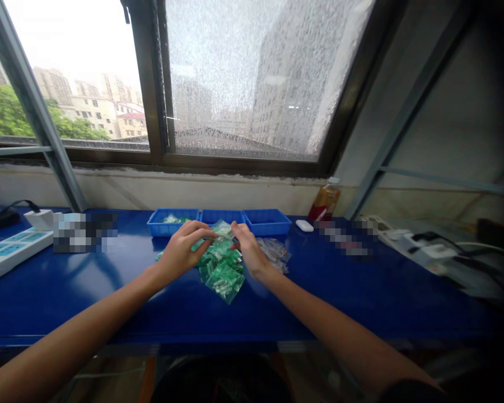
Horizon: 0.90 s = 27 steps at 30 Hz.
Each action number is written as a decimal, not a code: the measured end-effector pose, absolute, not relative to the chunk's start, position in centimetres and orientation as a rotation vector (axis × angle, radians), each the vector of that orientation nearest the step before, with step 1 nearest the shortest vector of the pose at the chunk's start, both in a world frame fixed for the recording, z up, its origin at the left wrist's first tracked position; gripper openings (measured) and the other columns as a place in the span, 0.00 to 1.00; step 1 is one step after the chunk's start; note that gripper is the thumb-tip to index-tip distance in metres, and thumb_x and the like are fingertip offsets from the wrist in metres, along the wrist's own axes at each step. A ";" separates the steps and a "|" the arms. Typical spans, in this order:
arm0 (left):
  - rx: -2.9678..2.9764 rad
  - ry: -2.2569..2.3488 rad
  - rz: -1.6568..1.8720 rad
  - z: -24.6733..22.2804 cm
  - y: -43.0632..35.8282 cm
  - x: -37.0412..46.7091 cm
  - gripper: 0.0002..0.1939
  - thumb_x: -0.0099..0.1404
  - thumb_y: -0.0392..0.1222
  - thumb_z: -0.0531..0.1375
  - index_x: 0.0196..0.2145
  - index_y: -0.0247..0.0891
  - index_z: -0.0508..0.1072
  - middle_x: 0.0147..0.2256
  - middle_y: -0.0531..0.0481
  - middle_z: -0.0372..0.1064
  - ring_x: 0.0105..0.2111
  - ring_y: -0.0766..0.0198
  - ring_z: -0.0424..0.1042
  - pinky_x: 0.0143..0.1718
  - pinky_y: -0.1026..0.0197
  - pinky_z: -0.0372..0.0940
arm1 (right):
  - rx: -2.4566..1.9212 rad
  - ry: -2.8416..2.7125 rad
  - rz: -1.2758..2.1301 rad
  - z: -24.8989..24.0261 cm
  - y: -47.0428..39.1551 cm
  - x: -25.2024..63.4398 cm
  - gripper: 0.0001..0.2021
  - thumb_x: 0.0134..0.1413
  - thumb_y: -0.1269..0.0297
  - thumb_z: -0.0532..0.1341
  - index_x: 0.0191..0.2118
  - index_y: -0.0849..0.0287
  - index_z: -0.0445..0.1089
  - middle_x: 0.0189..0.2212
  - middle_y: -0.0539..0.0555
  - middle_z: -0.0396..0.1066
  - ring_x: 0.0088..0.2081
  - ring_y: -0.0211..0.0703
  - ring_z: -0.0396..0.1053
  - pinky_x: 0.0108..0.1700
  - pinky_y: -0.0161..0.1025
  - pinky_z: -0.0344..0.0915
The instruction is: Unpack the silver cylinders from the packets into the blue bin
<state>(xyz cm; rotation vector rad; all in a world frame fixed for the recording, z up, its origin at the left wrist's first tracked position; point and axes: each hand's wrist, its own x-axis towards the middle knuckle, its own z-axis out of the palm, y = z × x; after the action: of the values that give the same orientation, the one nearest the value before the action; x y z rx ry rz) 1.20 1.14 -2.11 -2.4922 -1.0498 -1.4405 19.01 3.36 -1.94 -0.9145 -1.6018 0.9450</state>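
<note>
A heap of small clear plastic bags with green and silvery contents (222, 274) lies on the blue table in front of me. Over its far side, both hands pinch one small plastic bag (222, 228) between them. My left hand (188, 244) has its fingers curled and closed at the bag's left edge. On the opposite edge, my right hand (250, 249) grips with thumb and fingers, partly hidden behind the hand. What the bag holds is too small to make out. Several clear bags with greyish contents (275, 253) lie beside my right wrist.
Behind the heap stand a left blue bin (157, 229) with some bags inside, a middle blue bin (210, 215) and a right blue bin (269, 228). A white case (304, 225), a drink bottle (325, 201) and power strips (19, 246) flank the work area.
</note>
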 end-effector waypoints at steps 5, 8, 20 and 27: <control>-2.663 -1.256 -1.298 -1.8 0.9 1.6 0.11 0.60 0.43 0.57 0.40 0.39 0.73 0.37 0.46 0.65 0.38 0.60 0.64 0.41 0.56 0.61 | -0.870 -1.680 0.952 -2.0 3.6 19.1 0.13 0.53 0.58 0.53 0.28 0.61 0.68 0.21 0.48 0.63 0.25 0.35 0.59 0.28 0.33 0.57; -2.913 -1.681 -1.445 -1.5 1.0 1.7 0.18 0.63 0.50 0.51 0.40 0.34 0.72 0.31 0.48 0.66 0.30 0.64 0.64 0.32 0.61 0.60 | -0.818 -1.874 0.684 -2.1 3.4 19.4 0.13 0.55 0.62 0.52 0.36 0.61 0.72 0.26 0.51 0.68 0.28 0.37 0.63 0.32 0.34 0.59; -2.822 -2.064 -2.562 -0.5 2.0 0.6 0.10 0.52 0.39 0.63 0.31 0.32 0.67 0.23 0.54 0.64 0.21 0.73 0.63 0.24 0.69 0.58 | -0.609 -2.158 0.172 -2.4 2.9 19.3 0.22 0.51 0.78 0.48 0.51 0.57 0.66 0.40 0.55 0.69 0.42 0.40 0.66 0.46 0.39 0.63; -2.051 -1.762 -2.460 -0.5 4.9 -4.6 0.24 0.51 0.38 0.62 0.45 0.38 0.58 0.21 0.60 0.63 0.20 0.70 0.64 0.26 0.66 0.62 | -0.709 -2.227 0.120 -1.9 3.3 20.0 0.19 0.52 0.72 0.53 0.51 0.64 0.64 0.32 0.56 0.71 0.37 0.42 0.65 0.44 0.41 0.63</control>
<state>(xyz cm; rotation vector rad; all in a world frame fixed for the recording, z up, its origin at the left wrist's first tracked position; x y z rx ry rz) -4.62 4.93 -0.48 -2.0509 -1.7622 -2.4601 19.98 3.32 -1.95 -0.7085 -2.2275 0.1201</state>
